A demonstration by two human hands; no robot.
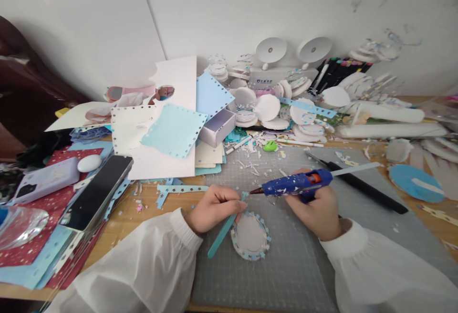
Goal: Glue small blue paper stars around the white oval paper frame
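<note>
Left hand: The left hand pinches a narrow teal tweezers-like tool between thumb and forefinger. The slanted grip probably leaves the far tip clear for the nozzle.
Tool tip: A tiny light-blue paper piece sits at the tip, just beyond the fingers; its exact outline is too small to confirm. Holding it by tool likely spares the fingers from heat.
Right hand: The right hand has its fingers wrapped around the grip of a blue plastic glue gun with white smears. Trigger pressure cannot be told.
Nozzle: The dark, tapered nozzle points left, beside the paper piece; contact cannot be confirmed. This aim appears to suit a small dab.
Glue stick: A translucent white stick projects from the rear of the gun, in line with the nozzle.
Workpiece: A round white disc edged with small blue stars lies flat on the grey gridded cutting mat, below the tool tip, apparently for short reach.
Mat: It covers part of the wooden table, presumably as surface protection.
Black-handled tool: A slim black-handled tool with a metal tip lies to the right, beyond the gun.
</note>
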